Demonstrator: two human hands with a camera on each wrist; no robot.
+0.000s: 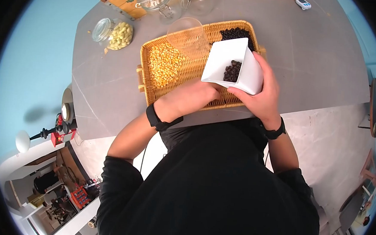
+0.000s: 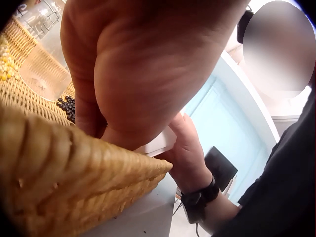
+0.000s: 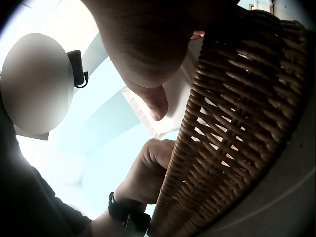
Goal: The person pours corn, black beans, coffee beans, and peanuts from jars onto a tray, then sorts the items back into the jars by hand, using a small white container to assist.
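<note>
Two bare hands are working over the tan rectangular wicker basket (image 1: 191, 70), and in the head view the right hand (image 1: 265, 85) has thumb and fingers spread round the white square-mouthed tapered container (image 1: 247, 71), gripping it tilted above the basket's right half! Inside sits a small heap of dark brown beans (image 1: 232, 72); just behind lie glossy black beans (image 1: 235, 33). Golden-yellow corn kernels (image 1: 164, 64) fill the left end, beside a clear rounded plastic piece (image 1: 188, 36). And the left hand (image 1: 198, 92)? Low by the container's near edge, fingertips hidden: can't tell how far it's open or whether it holds anything

Over to the left wrist: that hand looms large, reaching down past the basket's rim, fingers largely out of sight, the container's white edge showing beyond

Now the right wrist: a thumb rests against the white wall, the left hand opposite, partly behind the wickerwork
</note>
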